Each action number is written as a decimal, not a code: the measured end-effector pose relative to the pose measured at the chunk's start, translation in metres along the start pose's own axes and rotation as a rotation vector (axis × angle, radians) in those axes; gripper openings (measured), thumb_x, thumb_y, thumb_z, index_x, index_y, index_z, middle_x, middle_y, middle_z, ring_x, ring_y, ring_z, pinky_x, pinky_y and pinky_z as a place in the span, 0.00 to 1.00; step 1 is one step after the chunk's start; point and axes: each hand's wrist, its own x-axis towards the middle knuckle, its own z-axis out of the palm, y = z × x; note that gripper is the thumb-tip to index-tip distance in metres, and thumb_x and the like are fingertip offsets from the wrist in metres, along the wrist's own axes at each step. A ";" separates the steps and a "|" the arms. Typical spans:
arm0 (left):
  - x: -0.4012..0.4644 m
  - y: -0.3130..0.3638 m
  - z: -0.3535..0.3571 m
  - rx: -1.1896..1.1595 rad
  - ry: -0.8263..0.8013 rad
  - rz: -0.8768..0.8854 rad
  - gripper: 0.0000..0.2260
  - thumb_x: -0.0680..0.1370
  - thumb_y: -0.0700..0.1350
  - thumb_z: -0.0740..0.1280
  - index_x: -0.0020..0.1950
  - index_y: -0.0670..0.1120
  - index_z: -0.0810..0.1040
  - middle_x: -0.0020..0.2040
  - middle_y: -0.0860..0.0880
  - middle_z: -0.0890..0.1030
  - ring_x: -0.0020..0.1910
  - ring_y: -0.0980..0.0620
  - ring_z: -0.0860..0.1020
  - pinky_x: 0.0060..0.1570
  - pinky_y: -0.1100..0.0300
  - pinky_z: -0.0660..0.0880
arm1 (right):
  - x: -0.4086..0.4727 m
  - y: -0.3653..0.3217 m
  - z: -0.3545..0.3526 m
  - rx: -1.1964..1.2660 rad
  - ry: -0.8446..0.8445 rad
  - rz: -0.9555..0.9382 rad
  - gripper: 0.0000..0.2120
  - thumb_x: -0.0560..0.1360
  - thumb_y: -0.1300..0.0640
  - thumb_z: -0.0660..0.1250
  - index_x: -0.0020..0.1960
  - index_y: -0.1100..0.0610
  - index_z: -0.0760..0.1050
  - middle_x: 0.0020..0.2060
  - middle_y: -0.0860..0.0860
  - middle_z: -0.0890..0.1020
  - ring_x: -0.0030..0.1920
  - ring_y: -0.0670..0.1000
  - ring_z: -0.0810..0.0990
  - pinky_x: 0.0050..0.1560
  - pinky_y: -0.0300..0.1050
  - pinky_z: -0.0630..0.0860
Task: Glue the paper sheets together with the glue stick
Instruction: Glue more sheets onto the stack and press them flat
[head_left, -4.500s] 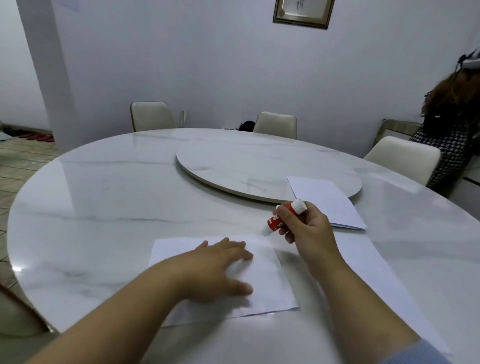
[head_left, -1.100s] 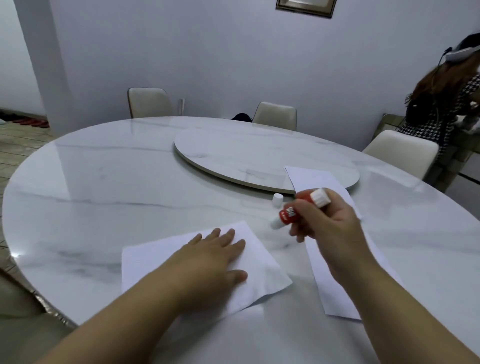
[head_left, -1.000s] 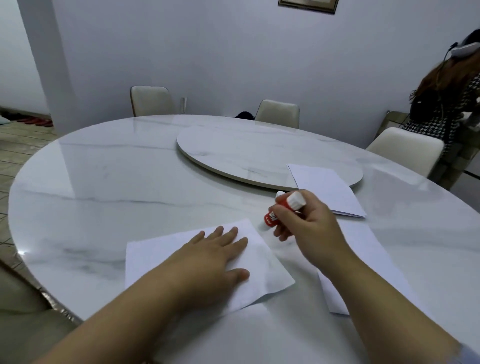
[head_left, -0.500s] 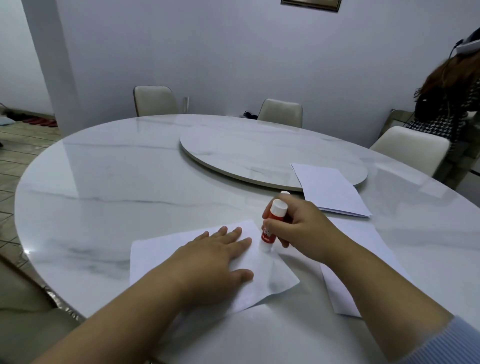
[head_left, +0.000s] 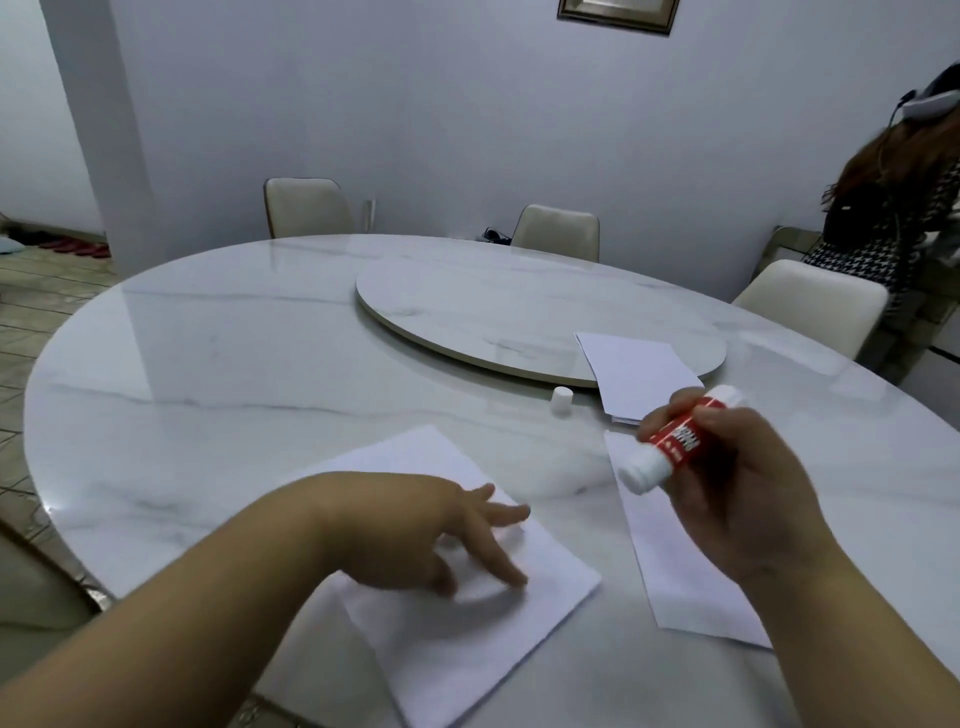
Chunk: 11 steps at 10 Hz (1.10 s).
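Note:
A white paper sheet (head_left: 467, 639) lies near the table's front edge. My left hand (head_left: 431, 535) rests on it with fingertips down and fingers spread. My right hand (head_left: 737, 493) holds a red and white glue stick (head_left: 670, 441) in the air, tilted, its open white end pointing down-left, above the gap between the sheets. A second sheet (head_left: 675, 561) lies under my right forearm. The glue stick's white cap (head_left: 561, 400) stands on the table beyond. A stack of paper (head_left: 639, 371) rests partly on the turntable's rim.
The round marble table (head_left: 208, 374) carries a raised turntable (head_left: 493, 306) in its middle. Cream chairs (head_left: 306, 208) stand around the far side. A person (head_left: 893, 182) in a checked top stands at the far right.
My right hand has lifted the glue stick off the front sheet and swung it up to the right. My left hand has raised its palm, leaving fingertips on the sheet.

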 end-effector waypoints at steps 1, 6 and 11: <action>-0.001 0.006 0.014 -0.048 0.441 -0.174 0.18 0.79 0.52 0.61 0.69 0.61 0.66 0.73 0.63 0.63 0.71 0.61 0.60 0.67 0.65 0.57 | -0.001 -0.010 0.006 0.010 0.040 -0.033 0.08 0.72 0.63 0.58 0.37 0.57 0.74 0.27 0.54 0.81 0.28 0.49 0.79 0.23 0.34 0.70; 0.008 -0.009 0.042 0.108 0.488 -0.353 0.30 0.78 0.61 0.51 0.77 0.55 0.47 0.78 0.58 0.47 0.77 0.58 0.46 0.75 0.59 0.43 | 0.053 0.074 0.069 -0.969 -0.187 -0.170 0.04 0.74 0.57 0.64 0.47 0.56 0.72 0.38 0.57 0.83 0.34 0.56 0.79 0.44 0.56 0.78; 0.011 -0.013 0.040 0.136 0.425 -0.364 0.31 0.78 0.61 0.51 0.77 0.54 0.45 0.78 0.57 0.45 0.77 0.57 0.45 0.76 0.56 0.44 | 0.010 0.038 0.047 -1.072 -0.330 -0.055 0.03 0.69 0.55 0.65 0.41 0.55 0.74 0.36 0.53 0.81 0.35 0.54 0.76 0.36 0.48 0.73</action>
